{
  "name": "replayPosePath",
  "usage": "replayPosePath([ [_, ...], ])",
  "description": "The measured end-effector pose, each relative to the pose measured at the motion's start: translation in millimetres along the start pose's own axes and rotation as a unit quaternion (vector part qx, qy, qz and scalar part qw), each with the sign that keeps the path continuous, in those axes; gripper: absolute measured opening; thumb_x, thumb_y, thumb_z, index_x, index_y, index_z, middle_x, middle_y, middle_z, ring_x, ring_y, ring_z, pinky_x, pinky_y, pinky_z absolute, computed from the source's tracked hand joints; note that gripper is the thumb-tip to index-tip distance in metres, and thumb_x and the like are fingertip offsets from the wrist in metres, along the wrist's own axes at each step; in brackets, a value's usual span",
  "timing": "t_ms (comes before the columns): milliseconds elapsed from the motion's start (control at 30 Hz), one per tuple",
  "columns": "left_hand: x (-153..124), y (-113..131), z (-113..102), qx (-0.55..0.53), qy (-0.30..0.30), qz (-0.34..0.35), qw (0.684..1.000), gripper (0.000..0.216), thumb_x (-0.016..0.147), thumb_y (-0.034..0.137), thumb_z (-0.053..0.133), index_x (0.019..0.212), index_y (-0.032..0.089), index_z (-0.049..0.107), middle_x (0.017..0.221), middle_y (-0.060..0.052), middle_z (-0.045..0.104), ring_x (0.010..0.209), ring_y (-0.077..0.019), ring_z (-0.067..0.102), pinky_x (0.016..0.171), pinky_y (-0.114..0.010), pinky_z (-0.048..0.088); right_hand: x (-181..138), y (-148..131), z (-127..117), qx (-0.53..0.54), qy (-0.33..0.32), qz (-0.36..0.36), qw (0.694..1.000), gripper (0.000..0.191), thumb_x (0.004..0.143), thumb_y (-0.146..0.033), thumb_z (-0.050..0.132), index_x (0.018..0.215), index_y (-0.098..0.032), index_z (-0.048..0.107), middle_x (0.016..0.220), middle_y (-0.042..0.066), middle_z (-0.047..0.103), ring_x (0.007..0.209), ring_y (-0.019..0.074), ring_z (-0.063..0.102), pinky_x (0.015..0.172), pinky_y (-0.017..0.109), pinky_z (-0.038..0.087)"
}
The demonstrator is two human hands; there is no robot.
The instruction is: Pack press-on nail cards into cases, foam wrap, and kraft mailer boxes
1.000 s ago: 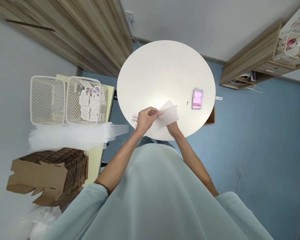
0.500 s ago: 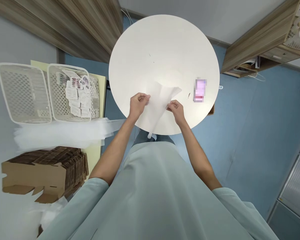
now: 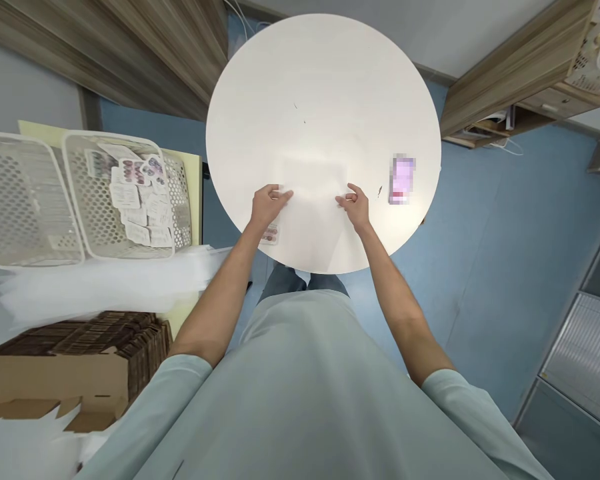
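A thin, translucent white sheet [image 3: 314,190], which looks like packing foam, lies spread on the round white table [image 3: 325,73] in front of me. My left hand [image 3: 271,203] pinches its left edge between thumb and fingers. At the opposite edge, my right hand [image 3: 355,205] has thumb and fingertips closed on the sheet. Partly hidden under my left wrist is a small clear pack [image 3: 270,234] with reddish-brown pieces in it.
A blurred pink phone-like object [image 3: 401,179] lies on the table's right. To my left stand a white basket [image 3: 83,200] of small packs, a second basket [image 3: 25,193], stacked white sheets [image 3: 105,287] and folded brown cardboard boxes [image 3: 55,377].
The sheet was raised and creased between my hands; now it lies flat on the table. My hands have spread slightly apart, and the small pack by my left wrist has come into view.
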State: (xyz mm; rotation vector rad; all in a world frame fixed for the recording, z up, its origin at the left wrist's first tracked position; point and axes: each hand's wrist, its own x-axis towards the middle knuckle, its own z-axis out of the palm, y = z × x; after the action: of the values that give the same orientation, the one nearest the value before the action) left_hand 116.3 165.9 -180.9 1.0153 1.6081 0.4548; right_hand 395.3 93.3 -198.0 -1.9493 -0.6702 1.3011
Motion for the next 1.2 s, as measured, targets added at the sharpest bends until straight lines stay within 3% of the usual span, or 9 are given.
replayPosePath([
  [133, 1.2, -19.9, -2.3, 0.112, -0.02, -0.04, 0.993, 0.044, 0.08, 0.024, 0.089, 0.123, 0.018, 0.078, 0.111, -0.008, 0.081, 0.106, -0.0273, 0.079, 0.097, -0.039, 0.062, 28.4, 11.8, 10.2, -0.018, 0.022, -0.015, 0.999, 0.075, 0.087, -0.043, 0.086, 0.155, -0.021, 0.063, 0.106, 0.0, 0.071, 0.088, 0.0185, 0.077, 0.1, 0.04, 0.063],
  [300, 10.3, -29.4, 4.5, 0.125, 0.002, -0.072, 0.99, 0.046, 0.084, 0.025, 0.085, 0.13, 0.022, 0.079, 0.115, -0.007, 0.082, 0.101, -0.0252, 0.08, 0.098, -0.038, 0.062, 38.5, 24.3, 15.2, -0.042, 0.023, -0.009, 0.999, 0.073, 0.089, -0.053, 0.088, 0.15, -0.023, 0.063, 0.106, 0.001, 0.074, 0.092, 0.0217, 0.078, 0.098, 0.042, 0.062],
  [533, 26.7, -23.1, 10.8, 0.105, 0.025, -0.061, 0.992, 0.033, 0.093, 0.025, 0.078, 0.126, 0.019, 0.077, 0.112, -0.006, 0.081, 0.088, -0.0201, 0.079, 0.094, -0.035, 0.06, -23.3, 52.6, 23.6, -0.133, 0.071, 0.038, 0.988, 0.053, 0.084, -0.044, 0.089, 0.129, -0.025, 0.067, 0.104, 0.003, 0.078, 0.103, 0.0264, 0.077, 0.102, 0.044, 0.06],
  [667, 37.7, -18.8, 8.7, 0.148, 0.038, -0.039, 0.987, 0.029, 0.094, 0.029, 0.078, 0.122, 0.022, 0.077, 0.109, -0.004, 0.081, 0.096, -0.0229, 0.079, 0.101, -0.037, 0.058, -58.8, 67.6, 25.4, -0.13, 0.071, 0.064, 0.987, 0.038, 0.089, -0.032, 0.079, 0.123, -0.025, 0.066, 0.101, 0.001, 0.077, 0.096, 0.0236, 0.077, 0.098, 0.04, 0.059],
  [767, 40.7, -16.8, 3.6, 0.179, 0.026, -0.026, 0.983, 0.026, 0.095, 0.034, 0.08, 0.119, 0.023, 0.077, 0.105, -0.005, 0.083, 0.106, -0.0272, 0.079, 0.107, -0.041, 0.057, -67.0, 72.0, 25.7, -0.12, 0.077, 0.075, 0.987, 0.032, 0.091, -0.03, 0.075, 0.121, -0.025, 0.065, 0.099, 0.001, 0.077, 0.094, 0.022, 0.077, 0.096, 0.038, 0.058],
  [967, 11.1, -23.0, -4.0, 0.225, -0.044, -0.046, 0.972, 0.026, 0.088, 0.027, 0.086, 0.111, 0.024, 0.076, 0.11, -0.008, 0.085, 0.107, -0.0302, 0.079, 0.103, -0.045, 0.061, -48.1, 66.6, 27.0, -0.115, 0.093, 0.065, 0.987, 0.027, 0.093, -0.031, 0.075, 0.117, -0.025, 0.063, 0.103, 0.002, 0.078, 0.095, 0.0211, 0.076, 0.094, 0.036, 0.058],
  [1100, -9.3, -28.2, -4.6, 0.202, -0.026, -0.071, 0.976, 0.026, 0.091, 0.02, 0.077, 0.116, 0.025, 0.075, 0.119, -0.007, 0.085, 0.097, -0.0283, 0.078, 0.087, -0.041, 0.065, -36.5, 61.1, 25.5, -0.121, 0.096, 0.058, 0.986, 0.025, 0.094, -0.031, 0.074, 0.115, -0.027, 0.062, 0.101, 0.001, 0.078, 0.094, 0.0214, 0.076, 0.093, 0.036, 0.057],
  [1200, -11.8, -29.0, -5.6, 0.206, -0.002, -0.052, 0.977, 0.028, 0.091, 0.021, 0.075, 0.119, 0.025, 0.074, 0.119, -0.007, 0.085, 0.1, -0.0288, 0.078, 0.087, -0.04, 0.064, -33.3, 57.7, 23.2, -0.126, 0.101, 0.053, 0.986, 0.024, 0.094, -0.032, 0.074, 0.114, -0.027, 0.062, 0.1, 0.001, 0.078, 0.094, 0.0218, 0.076, 0.092, 0.037, 0.057],
])
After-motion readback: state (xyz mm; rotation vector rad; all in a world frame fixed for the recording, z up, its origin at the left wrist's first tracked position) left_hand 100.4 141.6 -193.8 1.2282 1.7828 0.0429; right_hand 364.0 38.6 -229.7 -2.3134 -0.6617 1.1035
